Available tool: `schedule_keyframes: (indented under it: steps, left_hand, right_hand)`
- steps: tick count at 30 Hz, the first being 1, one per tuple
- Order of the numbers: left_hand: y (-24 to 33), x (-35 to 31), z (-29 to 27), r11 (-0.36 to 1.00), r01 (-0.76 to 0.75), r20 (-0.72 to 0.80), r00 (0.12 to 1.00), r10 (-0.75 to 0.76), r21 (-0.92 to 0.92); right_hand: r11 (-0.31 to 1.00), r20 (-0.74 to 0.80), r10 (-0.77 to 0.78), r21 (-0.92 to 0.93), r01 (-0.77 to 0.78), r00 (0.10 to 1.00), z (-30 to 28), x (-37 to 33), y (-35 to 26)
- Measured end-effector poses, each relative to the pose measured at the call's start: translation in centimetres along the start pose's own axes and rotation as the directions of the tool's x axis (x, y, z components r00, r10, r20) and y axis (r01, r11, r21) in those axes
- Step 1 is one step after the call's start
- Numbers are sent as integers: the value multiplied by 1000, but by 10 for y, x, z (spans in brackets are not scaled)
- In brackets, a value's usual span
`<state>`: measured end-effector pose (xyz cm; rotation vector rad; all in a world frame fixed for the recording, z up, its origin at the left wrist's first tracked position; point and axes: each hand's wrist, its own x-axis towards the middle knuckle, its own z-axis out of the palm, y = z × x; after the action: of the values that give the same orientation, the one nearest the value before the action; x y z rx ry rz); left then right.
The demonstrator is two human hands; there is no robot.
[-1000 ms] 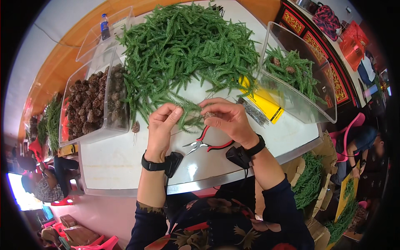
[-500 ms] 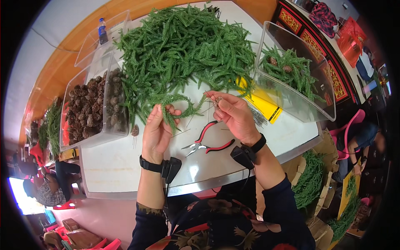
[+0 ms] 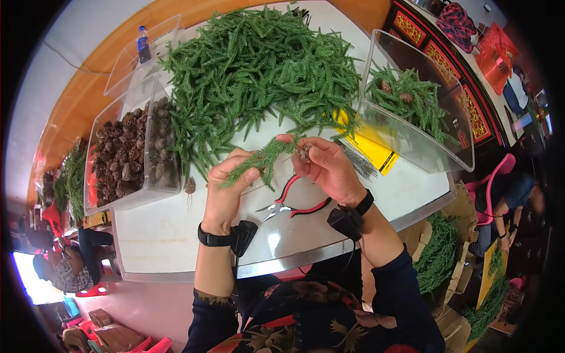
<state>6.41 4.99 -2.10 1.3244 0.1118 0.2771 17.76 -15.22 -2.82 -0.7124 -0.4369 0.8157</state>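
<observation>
Between the thumb and fingers of my left hand (image 3: 226, 191) is a green artificial pine sprig (image 3: 265, 160), its tip pointing right. My right hand (image 3: 331, 170) pinches a small brown pine cone (image 3: 305, 153) right beside the sprig's end; whether the two are joined, I cannot tell. Below my hands, pliers (image 3: 288, 203) with red and black handles lie with their jaws apart on the white table (image 3: 176, 235). One loose pine cone (image 3: 189, 186) with wire legs lies to the left. A large heap of green sprigs (image 3: 259, 70) spreads just beyond my hands.
A clear bin (image 3: 132, 194) full of pine cones stands at the left. At the right is another clear bin (image 3: 424, 159) holding sprigs with cones. A yellow packet (image 3: 368, 147) and thin wires (image 3: 358, 160) lie before it. Cardboard boxes (image 3: 459, 235) with greenery sit beyond the table's right edge.
My left hand has turned and closed around the sprig, which now lies against the pine cone. My right hand has shifted slightly down with the cone.
</observation>
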Motion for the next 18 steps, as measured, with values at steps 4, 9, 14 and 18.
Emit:
schedule_keyframes:
  steps: [4, 9, 14, 18]
  left_hand:
    - [7, 2, 6, 993, -68, 30, 997, 65, 95]
    - [5, 3, 6, 974, -162, 51, 987, 156, 156]
    - [8, 4, 9, 952, -190, 61, 982, 181, 240]
    - [7, 1, 6, 972, -135, 32, 991, 131, 194]
  right_hand:
    - [999, -8, -29, -38, 28, 1000, 3, 0, -4]
    - [996, 40, -68, -55, 70, 997, -1, 0, -1]
    - [986, 76, -124, -102, 131, 989, -5, 1, -4]
    - [975, 101, -115, -179, 132, 988, -2, -1, -8]
